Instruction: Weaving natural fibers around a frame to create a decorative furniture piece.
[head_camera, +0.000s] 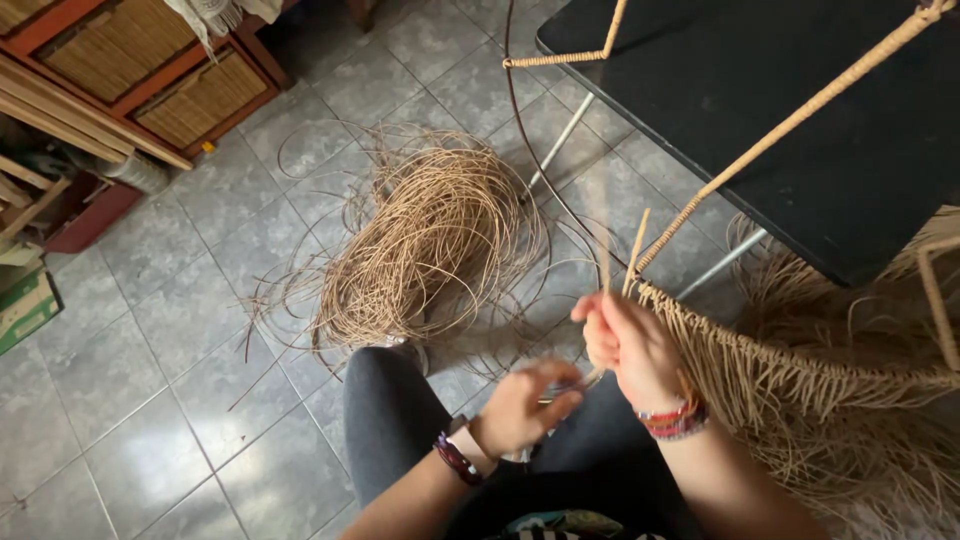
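At the centre right of the frame, the right hand (632, 345) pinches a thin, pale tan fibre strand (634, 250) beside the fringed wrapped frame (790, 375). The left hand (522, 408) grips its lower end.

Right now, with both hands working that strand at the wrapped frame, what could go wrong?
1. The right hand pinches a thin strand beside the wrapped rod; its stiff tip points upward and could flick toward the person.
2. The left hand seems to grip a small tool close to the right hand's fingers; a slip might nick them.
3. The loose fibre coil sprawls over the tiled floor by the knee, where it may snag or tangle.
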